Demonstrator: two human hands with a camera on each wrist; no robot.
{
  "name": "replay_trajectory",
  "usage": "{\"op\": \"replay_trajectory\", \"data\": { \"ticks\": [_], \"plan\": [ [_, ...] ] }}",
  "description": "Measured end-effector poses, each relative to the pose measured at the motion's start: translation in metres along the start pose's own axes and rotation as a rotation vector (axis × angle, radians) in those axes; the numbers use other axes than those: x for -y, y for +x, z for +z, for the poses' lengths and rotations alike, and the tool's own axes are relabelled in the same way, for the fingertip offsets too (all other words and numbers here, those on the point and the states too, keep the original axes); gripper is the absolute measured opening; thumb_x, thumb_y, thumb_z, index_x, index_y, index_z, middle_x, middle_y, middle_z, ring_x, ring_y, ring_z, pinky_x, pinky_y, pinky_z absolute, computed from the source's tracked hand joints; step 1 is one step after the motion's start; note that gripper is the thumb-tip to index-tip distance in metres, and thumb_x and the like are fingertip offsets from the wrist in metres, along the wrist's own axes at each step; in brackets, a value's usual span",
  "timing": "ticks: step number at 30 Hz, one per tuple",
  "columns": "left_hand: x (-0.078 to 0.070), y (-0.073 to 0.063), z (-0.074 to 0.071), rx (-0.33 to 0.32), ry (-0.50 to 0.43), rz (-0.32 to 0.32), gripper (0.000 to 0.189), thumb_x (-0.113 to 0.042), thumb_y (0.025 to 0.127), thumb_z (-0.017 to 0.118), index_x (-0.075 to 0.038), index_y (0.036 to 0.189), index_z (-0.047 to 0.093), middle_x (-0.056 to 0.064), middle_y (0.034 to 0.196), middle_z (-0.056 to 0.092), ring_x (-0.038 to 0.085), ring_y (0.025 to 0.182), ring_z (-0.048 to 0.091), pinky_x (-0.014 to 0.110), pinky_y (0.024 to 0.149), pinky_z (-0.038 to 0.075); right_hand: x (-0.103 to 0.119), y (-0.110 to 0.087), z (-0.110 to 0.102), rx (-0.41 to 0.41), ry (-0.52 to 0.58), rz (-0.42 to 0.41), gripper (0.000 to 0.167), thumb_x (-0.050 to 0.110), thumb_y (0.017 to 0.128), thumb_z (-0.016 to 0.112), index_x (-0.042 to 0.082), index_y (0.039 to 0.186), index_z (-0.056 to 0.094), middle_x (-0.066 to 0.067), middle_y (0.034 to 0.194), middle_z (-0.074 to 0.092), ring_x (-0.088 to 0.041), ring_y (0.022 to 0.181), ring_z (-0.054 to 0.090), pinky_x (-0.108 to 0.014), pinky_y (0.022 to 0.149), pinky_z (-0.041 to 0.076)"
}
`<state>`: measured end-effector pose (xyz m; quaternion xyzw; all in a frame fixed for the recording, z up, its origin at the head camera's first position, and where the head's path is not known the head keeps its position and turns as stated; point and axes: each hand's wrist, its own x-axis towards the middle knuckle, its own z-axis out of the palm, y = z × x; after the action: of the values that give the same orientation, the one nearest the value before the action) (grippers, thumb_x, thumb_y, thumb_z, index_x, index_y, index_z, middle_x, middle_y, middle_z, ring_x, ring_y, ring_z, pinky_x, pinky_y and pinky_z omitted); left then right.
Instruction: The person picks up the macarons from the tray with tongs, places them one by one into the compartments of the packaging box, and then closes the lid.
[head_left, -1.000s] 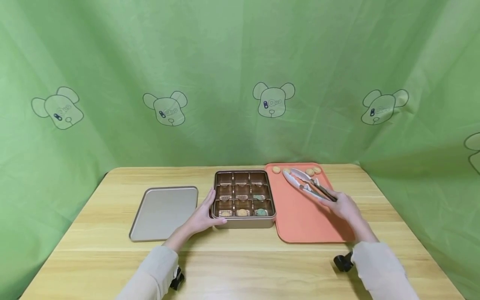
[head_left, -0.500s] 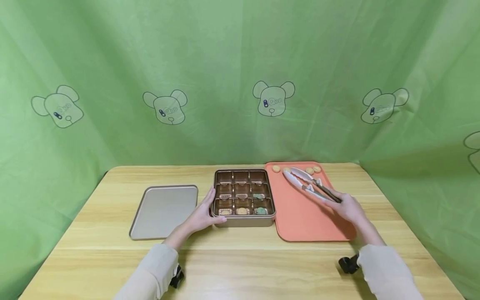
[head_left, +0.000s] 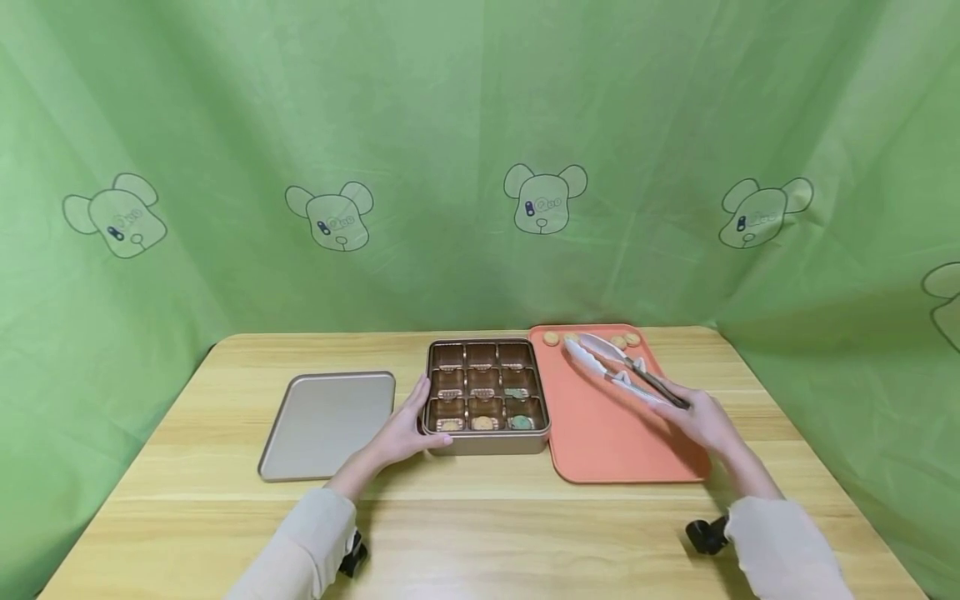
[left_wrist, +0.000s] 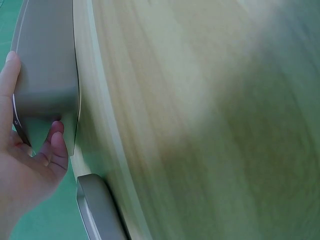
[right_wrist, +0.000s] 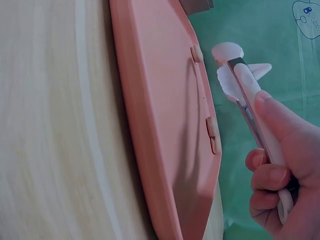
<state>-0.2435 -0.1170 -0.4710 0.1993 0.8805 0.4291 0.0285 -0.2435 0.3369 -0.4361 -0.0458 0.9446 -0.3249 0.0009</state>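
Observation:
A bronze tin box holds a brown divided insert. My left hand grips its front left corner, thumb on the front, fingers along the left side. Yellowish cookies lie in the front row's left and middle compartments. A green cookie sits in the front right compartment, with green also in the one behind. My right hand holds a pair of tongs, their jaws apart above the coral tray. Pale cookies lie along its far edge; the tongs' tips partly cover one in the head view.
A flat grey-brown lid lies on the wooden table left of the box. The tray touches or nearly touches the box's right side. A green curtain with bear-head drawings hangs behind and around the table.
My right hand has shifted slightly right with the tongs, whose tips stay near the same cookie. My left hand and the box have not moved.

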Motion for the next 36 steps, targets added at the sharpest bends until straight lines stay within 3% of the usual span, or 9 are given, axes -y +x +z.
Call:
{"op": "replay_trajectory", "data": {
  "ticks": [4, 7, 11, 13, 18, 20, 27, 31, 36],
  "plan": [
    [0.000, 0.000, 0.000, 0.003, 0.013, -0.007, 0.108, -0.034, 0.071, 0.077, 0.002, 0.144, 0.007, 0.019, 0.151, 0.001, 0.038, 0.137, 0.010, 0.047, 0.111, 0.011, -0.001, -0.001, -0.002, 0.006, 0.023, -0.021, 0.069, 0.041, 0.088, 0.055, -0.001, 0.137, 0.034, -0.041, 0.132, 0.031, -0.053, 0.114, 0.039, -0.060, 0.089, 0.037],
    [0.000, 0.000, 0.000, 0.004, 0.017, -0.012, 0.108, -0.034, 0.071, 0.077, 0.002, 0.144, 0.006, 0.019, 0.151, 0.001, 0.038, 0.137, 0.009, 0.047, 0.111, 0.011, -0.002, -0.003, -0.002, 0.008, 0.044, -0.056, 0.065, 0.037, 0.088, 0.058, -0.001, 0.137, 0.036, -0.039, 0.131, 0.034, -0.041, 0.095, 0.049, -0.043, 0.075, 0.044],
    [0.000, 0.001, -0.001, 0.008, 0.015, -0.018, 0.108, -0.033, 0.071, 0.076, 0.001, 0.144, 0.006, 0.018, 0.151, 0.001, 0.036, 0.137, 0.008, 0.046, 0.111, 0.011, -0.004, -0.006, 0.000, 0.028, 0.089, -0.118, 0.060, 0.029, 0.087, 0.061, 0.001, 0.136, 0.040, -0.036, 0.128, 0.043, -0.021, 0.078, 0.046, -0.025, 0.064, 0.040],
    [-0.001, 0.000, -0.001, 0.009, 0.010, -0.016, 0.107, -0.033, 0.071, 0.077, 0.001, 0.144, 0.006, 0.018, 0.151, 0.001, 0.036, 0.137, 0.008, 0.046, 0.111, 0.011, -0.005, -0.007, 0.002, 0.044, 0.112, -0.152, 0.058, 0.026, 0.087, 0.062, 0.001, 0.135, 0.041, -0.034, 0.125, 0.047, -0.015, 0.077, 0.044, -0.021, 0.063, 0.040],
    [0.000, 0.000, -0.001, 0.010, 0.010, -0.019, 0.107, -0.032, 0.071, 0.077, 0.000, 0.145, 0.005, 0.017, 0.152, 0.000, 0.035, 0.138, 0.008, 0.046, 0.111, 0.011, -0.002, -0.007, 0.006, 0.071, 0.112, -0.234, 0.055, 0.021, 0.085, 0.064, -0.001, 0.132, 0.045, -0.032, 0.125, 0.049, -0.009, 0.089, 0.045, -0.014, 0.075, 0.039],
    [0.000, 0.001, 0.000, 0.006, 0.006, -0.017, 0.107, -0.031, 0.071, 0.077, 0.000, 0.145, 0.006, 0.018, 0.152, 0.001, 0.035, 0.138, 0.008, 0.047, 0.111, 0.011, 0.000, -0.007, 0.007, 0.080, 0.117, -0.257, 0.054, 0.020, 0.085, 0.064, -0.003, 0.131, 0.045, -0.032, 0.124, 0.049, -0.007, 0.087, 0.046, -0.013, 0.074, 0.039],
    [0.002, 0.000, 0.002, 0.006, 0.005, -0.022, 0.107, -0.032, 0.071, 0.077, 0.000, 0.145, 0.006, 0.017, 0.152, 0.001, 0.033, 0.138, 0.008, 0.045, 0.111, 0.010, 0.012, -0.006, 0.011, 0.133, 0.224, -0.318, 0.053, 0.014, 0.084, 0.065, -0.003, 0.130, 0.047, -0.024, 0.110, 0.056, -0.003, 0.058, 0.033, -0.023, 0.048, 0.037],
    [0.002, 0.000, 0.002, -0.004, 0.002, -0.003, 0.106, -0.030, 0.071, 0.077, 0.003, 0.144, 0.008, 0.020, 0.151, 0.002, 0.035, 0.137, 0.008, 0.047, 0.111, 0.011, 0.020, -0.006, 0.012, 0.161, 0.244, -0.331, 0.053, 0.014, 0.084, 0.065, -0.002, 0.130, 0.047, -0.019, 0.107, 0.057, -0.002, 0.056, 0.032, -0.024, 0.046, 0.036],
    [0.003, 0.001, 0.002, -0.008, 0.002, 0.000, 0.105, -0.029, 0.071, 0.077, 0.003, 0.144, 0.008, 0.020, 0.151, 0.003, 0.036, 0.137, 0.009, 0.046, 0.111, 0.011, 0.029, -0.006, 0.013, 0.216, 0.274, -0.266, 0.057, 0.019, 0.084, 0.065, -0.001, 0.133, 0.044, -0.006, 0.082, 0.052, -0.001, 0.053, 0.032, -0.024, 0.045, 0.037]
  ]
}}
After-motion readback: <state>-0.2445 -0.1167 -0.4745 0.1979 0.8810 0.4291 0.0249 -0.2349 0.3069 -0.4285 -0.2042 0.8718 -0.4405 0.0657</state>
